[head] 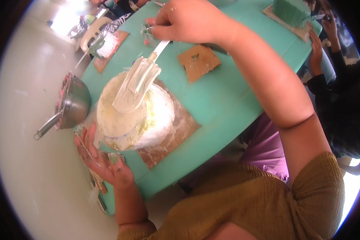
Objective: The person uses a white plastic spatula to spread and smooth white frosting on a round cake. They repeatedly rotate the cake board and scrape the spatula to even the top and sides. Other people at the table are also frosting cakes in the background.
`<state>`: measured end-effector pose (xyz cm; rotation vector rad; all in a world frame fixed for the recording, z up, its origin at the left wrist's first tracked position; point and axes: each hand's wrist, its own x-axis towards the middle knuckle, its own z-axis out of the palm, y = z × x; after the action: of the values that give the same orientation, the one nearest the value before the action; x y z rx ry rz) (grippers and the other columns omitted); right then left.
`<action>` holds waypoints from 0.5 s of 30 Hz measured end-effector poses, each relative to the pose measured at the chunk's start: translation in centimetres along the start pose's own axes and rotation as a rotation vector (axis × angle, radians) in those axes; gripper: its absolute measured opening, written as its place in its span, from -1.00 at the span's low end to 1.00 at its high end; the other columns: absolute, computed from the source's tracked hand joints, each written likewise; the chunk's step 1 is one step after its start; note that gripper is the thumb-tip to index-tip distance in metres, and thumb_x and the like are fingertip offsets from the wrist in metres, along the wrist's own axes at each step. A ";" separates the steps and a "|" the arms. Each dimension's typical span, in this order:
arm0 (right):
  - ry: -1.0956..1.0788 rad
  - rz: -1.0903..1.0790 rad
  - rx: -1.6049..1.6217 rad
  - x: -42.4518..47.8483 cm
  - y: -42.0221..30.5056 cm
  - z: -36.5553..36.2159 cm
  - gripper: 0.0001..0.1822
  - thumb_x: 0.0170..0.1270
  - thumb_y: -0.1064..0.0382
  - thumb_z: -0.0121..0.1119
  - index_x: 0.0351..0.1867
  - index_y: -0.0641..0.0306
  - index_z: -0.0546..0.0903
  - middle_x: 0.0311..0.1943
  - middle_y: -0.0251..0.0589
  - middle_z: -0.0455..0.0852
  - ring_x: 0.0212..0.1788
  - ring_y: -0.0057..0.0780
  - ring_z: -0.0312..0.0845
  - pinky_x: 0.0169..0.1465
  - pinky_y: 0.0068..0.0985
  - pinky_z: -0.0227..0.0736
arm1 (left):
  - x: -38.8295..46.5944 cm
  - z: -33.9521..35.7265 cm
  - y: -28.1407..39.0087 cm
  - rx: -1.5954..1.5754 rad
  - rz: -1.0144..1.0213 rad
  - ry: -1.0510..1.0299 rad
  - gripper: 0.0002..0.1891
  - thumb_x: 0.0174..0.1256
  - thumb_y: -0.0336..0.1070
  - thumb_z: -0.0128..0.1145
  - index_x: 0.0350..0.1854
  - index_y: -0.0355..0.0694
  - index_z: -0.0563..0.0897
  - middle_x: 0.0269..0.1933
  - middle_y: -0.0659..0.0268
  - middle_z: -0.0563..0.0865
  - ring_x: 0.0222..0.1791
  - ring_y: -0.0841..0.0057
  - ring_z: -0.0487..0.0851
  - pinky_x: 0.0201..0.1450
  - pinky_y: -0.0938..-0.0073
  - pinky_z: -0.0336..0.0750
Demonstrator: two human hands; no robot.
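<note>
A round form like a cake (pixel 162 114), its side partly coated in white cream, stands on a smeared brown board (pixel 183 132). My right hand (pixel 183 24) grips the white handle of a spatula (pixel 138 82) whose wide blade, loaded with off-white cream, is over the top of the form. Whether the blade touches that top, I cannot tell. My left hand (pixel 108 165), smeared with cream, is beside the lower left of the form with its fingers apart and nothing held in it.
A metal bowl or pan with a handle (pixel 76 99) is at the table's left edge. A small brown board (pixel 199 63) lies beyond the form. Farther off are a white-and-green cake (pixel 106 45) and a green cake (pixel 291 12), with another person's hand (pixel 316 52) near it.
</note>
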<state>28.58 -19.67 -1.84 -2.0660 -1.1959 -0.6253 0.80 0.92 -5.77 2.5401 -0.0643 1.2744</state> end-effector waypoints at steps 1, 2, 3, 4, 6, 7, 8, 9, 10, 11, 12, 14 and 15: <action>-0.016 -0.027 0.007 -0.2 0.1 0.3 -0.58 0.16 -0.05 0.19 -0.54 0.31 0.71 -0.52 0.08 0.70 -0.40 0.11 0.65 -0.22 -0.09 0.55 | -0.1 -0.3 0.1 0.048 0.005 -0.048 -0.04 0.41 0.26 0.00 0.52 -0.52 0.03 0.33 -0.18 0.49 0.44 0.02 0.34 0.52 -0.01 0.11; -0.032 -0.054 0.014 -0.2 0.5 0.4 -0.58 0.17 -0.05 0.19 -0.55 0.31 0.71 -0.52 0.08 0.70 -0.40 0.11 0.65 -0.23 -0.08 0.54 | 0.1 -0.4 0.3 0.051 0.010 -0.052 -0.05 0.41 0.25 0.00 0.52 -0.52 0.04 0.31 -0.18 0.51 0.43 0.02 0.35 0.52 -0.01 0.11; -0.053 -0.082 0.018 -0.2 0.8 0.2 -0.58 0.17 -0.05 0.19 -0.55 0.31 0.71 -0.52 0.07 0.70 -0.40 0.11 0.65 -0.23 -0.08 0.54 | 0.3 -0.3 0.5 0.049 0.011 -0.055 -0.05 0.41 0.24 0.00 0.52 -0.51 0.05 0.30 -0.18 0.52 0.43 0.02 0.35 0.52 -0.01 0.11; -0.066 -0.091 -0.055 0.0 1.4 -0.6 -0.60 0.16 -0.05 0.20 -0.52 0.29 0.73 -0.51 0.05 0.71 -0.41 0.09 0.65 -0.23 -0.09 0.54 | 0.3 0.0 0.3 0.025 0.018 -0.045 -0.06 0.41 0.23 0.00 0.52 -0.51 0.06 0.28 -0.18 0.54 0.43 0.02 0.35 0.52 0.00 0.10; -0.263 0.107 0.013 1.2 1.1 -1.3 -0.58 0.13 -0.07 0.24 -0.49 0.32 0.76 -0.57 0.07 0.69 -0.49 -0.11 0.66 -0.31 -0.21 0.51 | -0.4 -0.3 -0.3 0.010 -0.011 -0.017 -0.07 0.40 0.21 0.02 0.52 -0.50 0.07 0.26 -0.17 0.57 0.42 0.02 0.36 0.52 0.00 0.10; -0.138 0.112 -0.112 0.5 4.2 -4.3 -0.57 0.15 -0.06 0.23 -0.50 0.36 0.74 -0.60 0.03 0.68 -0.54 -0.25 0.63 -0.35 -0.29 0.48 | 1.0 0.9 -0.1 -0.111 0.047 0.007 -0.07 0.40 0.21 0.02 0.52 -0.49 0.07 0.24 -0.17 0.58 0.42 0.02 0.37 0.52 0.00 0.09; -0.095 0.021 0.011 1.3 5.6 -1.7 -0.59 0.14 0.00 0.23 -0.51 0.39 0.72 -0.60 0.00 0.68 -0.55 -0.31 0.60 -0.36 -0.32 0.46 | 0.2 0.1 -0.3 -0.056 0.008 0.006 -0.07 0.39 0.20 0.03 0.52 -0.48 0.07 0.23 -0.17 0.59 0.42 0.03 0.37 0.52 0.00 0.08; -0.076 0.073 0.051 1.3 5.3 -1.8 -0.60 0.14 0.01 0.24 -0.51 0.40 0.72 -0.60 0.00 0.68 -0.55 -0.32 0.60 -0.36 -0.32 0.46 | 0.4 0.1 -0.2 -0.072 0.003 0.009 -0.07 0.38 0.19 0.04 0.52 -0.48 0.07 0.23 -0.17 0.59 0.41 0.04 0.38 0.53 -0.01 0.08; -0.057 0.126 0.092 1.2 4.9 -1.8 -0.61 0.13 0.02 0.25 -0.51 0.40 0.71 -0.61 0.00 0.68 -0.55 -0.33 0.60 -0.36 -0.33 0.46 | 0.4 0.0 -0.2 -0.089 -0.002 0.012 -0.07 0.38 0.19 0.05 0.52 -0.47 0.07 0.22 -0.17 0.60 0.41 0.05 0.39 0.53 -0.01 0.07; -0.039 0.179 0.133 1.2 4.6 -1.6 -0.62 0.13 0.04 0.26 -0.52 0.41 0.71 -0.61 0.00 0.68 -0.55 -0.34 0.59 -0.36 -0.33 0.46 | 0.1 -0.1 -0.3 -0.082 -0.003 0.027 -0.07 0.37 0.18 0.07 0.52 -0.47 0.07 0.21 -0.17 0.61 0.41 0.06 0.40 0.53 -0.01 0.06; -0.001 0.122 0.156 0.3 4.8 -3.5 -0.63 0.13 0.05 0.27 -0.52 0.41 0.69 -0.61 0.04 0.65 -0.54 -0.26 0.60 -0.34 -0.31 0.47 | 1.0 0.9 0.1 -0.133 0.030 0.032 -0.06 0.36 0.18 0.08 0.52 -0.47 0.07 0.20 -0.17 0.61 0.40 0.06 0.40 0.54 -0.01 0.06; -0.110 0.115 0.127 0.6 1.4 -1.1 -0.62 0.13 0.05 0.27 -0.52 0.42 0.68 -0.61 0.07 0.64 -0.54 -0.20 0.59 -0.33 -0.28 0.47 | 0.1 0.5 -0.5 -0.104 0.009 0.048 -0.05 0.34 0.19 0.10 0.52 -0.47 0.07 0.18 -0.17 0.62 0.40 0.08 0.41 0.54 -0.01 0.05; -0.154 0.129 0.084 0.3 0.4 -1.1 -0.62 0.13 0.05 0.27 -0.53 0.42 0.68 -0.61 0.08 0.63 -0.54 -0.16 0.59 -0.32 -0.27 0.47 | 0.1 0.8 -0.6 -0.126 0.010 0.052 -0.04 0.33 0.20 0.11 0.52 -0.47 0.07 0.18 -0.16 0.62 0.39 0.09 0.42 0.54 -0.01 0.05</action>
<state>29.00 -20.49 -1.04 -2.1308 -1.1426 -0.3555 1.58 1.24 -6.26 2.4027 -0.1418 1.2967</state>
